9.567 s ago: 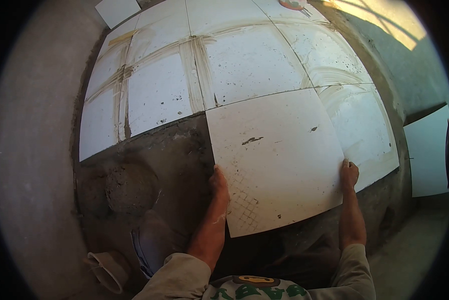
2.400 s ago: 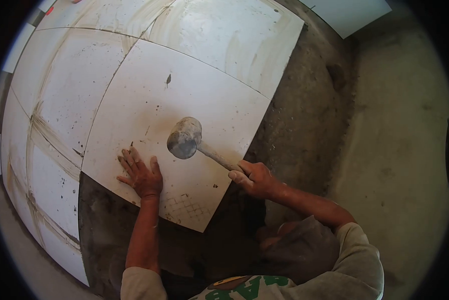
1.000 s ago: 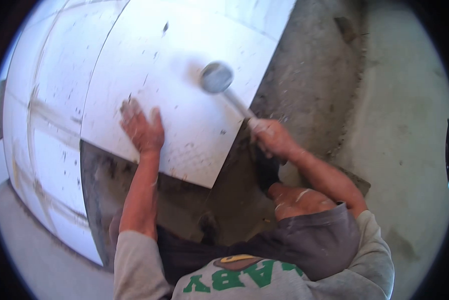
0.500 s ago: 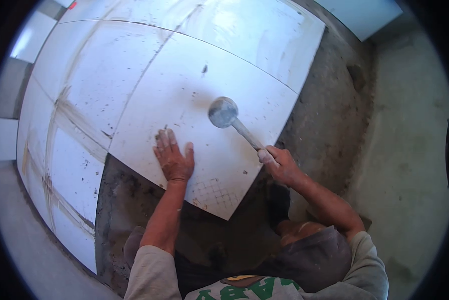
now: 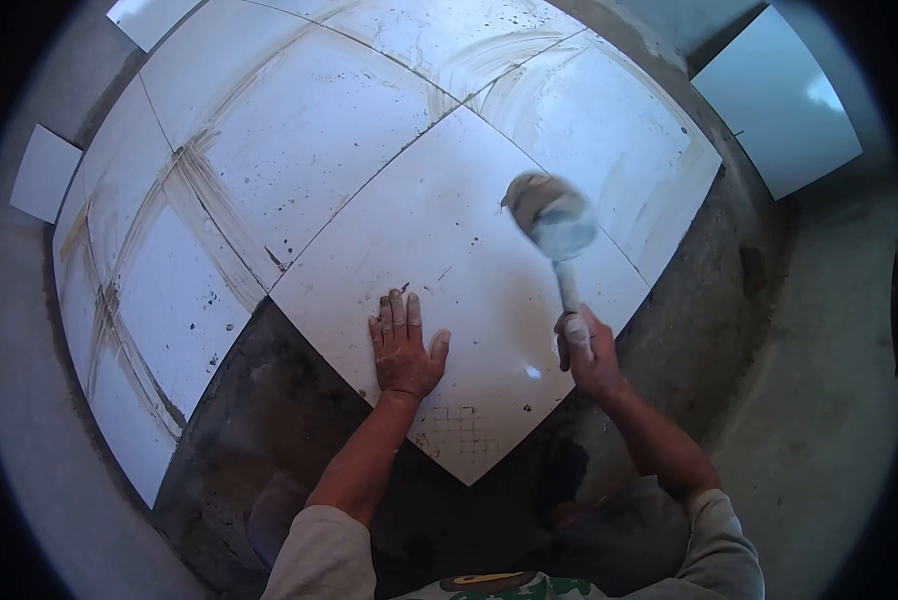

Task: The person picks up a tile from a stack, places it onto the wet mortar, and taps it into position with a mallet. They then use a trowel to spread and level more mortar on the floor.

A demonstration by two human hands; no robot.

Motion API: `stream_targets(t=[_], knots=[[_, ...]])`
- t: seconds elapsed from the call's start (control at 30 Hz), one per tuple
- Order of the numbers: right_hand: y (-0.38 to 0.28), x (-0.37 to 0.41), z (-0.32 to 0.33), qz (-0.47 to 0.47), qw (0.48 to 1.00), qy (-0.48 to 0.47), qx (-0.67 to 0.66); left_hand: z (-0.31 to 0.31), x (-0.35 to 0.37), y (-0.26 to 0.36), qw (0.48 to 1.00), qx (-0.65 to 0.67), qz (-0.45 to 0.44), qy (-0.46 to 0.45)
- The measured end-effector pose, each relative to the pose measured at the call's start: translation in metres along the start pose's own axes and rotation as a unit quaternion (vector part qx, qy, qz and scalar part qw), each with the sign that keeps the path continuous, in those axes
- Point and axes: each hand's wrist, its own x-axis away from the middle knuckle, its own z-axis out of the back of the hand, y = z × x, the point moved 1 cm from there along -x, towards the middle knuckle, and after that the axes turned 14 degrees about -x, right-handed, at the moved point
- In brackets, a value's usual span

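My left hand (image 5: 405, 347) lies flat on a large white floor tile (image 5: 469, 290), fingers stretched out toward its middle. My right hand (image 5: 587, 352) is closed around the handle of a mallet (image 5: 552, 215), whose round grey head is blurred and held above the right side of the same tile. Dark specks dot the tile's surface, and a grid-like mark shows near its closest corner. The tile's left edge meets other laid tiles along a thin joint.
Neighbouring white tiles (image 5: 299, 120) carry brown mortar smears along their joints. Bare dark floor (image 5: 269, 400) borders the tile at its near side. A loose tile (image 5: 784, 105) leans at the far right by the grey wall (image 5: 829, 330). Smaller white pieces (image 5: 46, 172) stand at the left.
The mallet head has moved to the right and looks larger, with its handle now steeper. My left hand stays flat on the tile. The whole view has turned and shifted.
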Motion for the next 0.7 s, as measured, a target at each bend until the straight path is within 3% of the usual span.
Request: stream_targets(t=[0.07,0.1,0.17,0.47,0.67,0.7], knots=[[0.048,0.014,0.004,-0.257,0.956,0.024,0.138,-0.001,0.000,0.000,1.000,-0.004,0.001,0.000],[0.043,0.019,0.006,-0.254,0.957,0.021,0.141,0.000,0.000,0.000,1.000,-0.008,0.000,-0.001],[0.032,0.019,0.009,-0.105,0.993,0.013,0.052,0.000,-0.007,0.001,1.000,-0.001,0.005,0.002],[-0.056,0.006,0.002,0.009,0.999,0.031,-0.014,-0.002,0.000,-0.001,1.000,0.000,0.030,-0.008],[-0.053,-0.010,-0.014,0.081,0.996,-0.003,-0.034,0.002,0.001,-0.003,0.999,0.043,0.026,0.006],[-0.037,-0.013,-0.015,0.065,0.997,-0.020,0.019,0.002,0.002,-0.003,0.999,0.041,0.032,0.004]])
